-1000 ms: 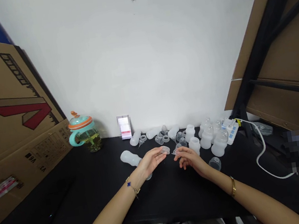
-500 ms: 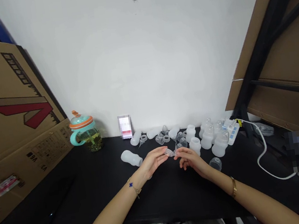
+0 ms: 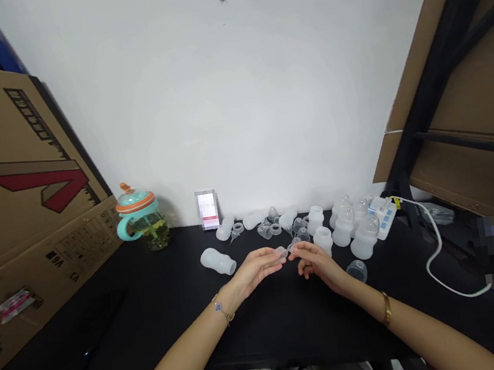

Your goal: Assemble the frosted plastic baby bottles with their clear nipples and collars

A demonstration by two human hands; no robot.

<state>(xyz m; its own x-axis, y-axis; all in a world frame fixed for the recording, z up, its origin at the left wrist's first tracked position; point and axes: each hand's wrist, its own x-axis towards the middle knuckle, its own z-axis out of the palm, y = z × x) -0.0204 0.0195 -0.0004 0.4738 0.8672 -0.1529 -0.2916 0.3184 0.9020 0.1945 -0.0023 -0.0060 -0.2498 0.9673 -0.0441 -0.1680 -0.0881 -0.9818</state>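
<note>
My left hand (image 3: 256, 268) and my right hand (image 3: 315, 262) meet over the middle of the black table (image 3: 163, 309). Both pinch small clear plastic parts (image 3: 285, 250) between their fingertips, and the parts touch each other. A translucent white bottle (image 3: 217, 261) lies on its side just left of my left hand. A clear dome cap (image 3: 356, 270) sits on the table right of my right wrist. Behind my hands lie several clear rings, nipples and caps (image 3: 272, 228).
Several upright white bottles (image 3: 355, 227) stand at the back right beside a white power strip (image 3: 384, 214) with a cable (image 3: 438, 255). A teal and orange handled jug (image 3: 143, 223) stands at the back left. Cardboard boxes (image 3: 14, 182) flank the left, a black shelf frame (image 3: 436, 82) the right.
My hands have come together: the small clear parts, held apart a second ago, now touch between my fingertips. The view shifted slightly.
</note>
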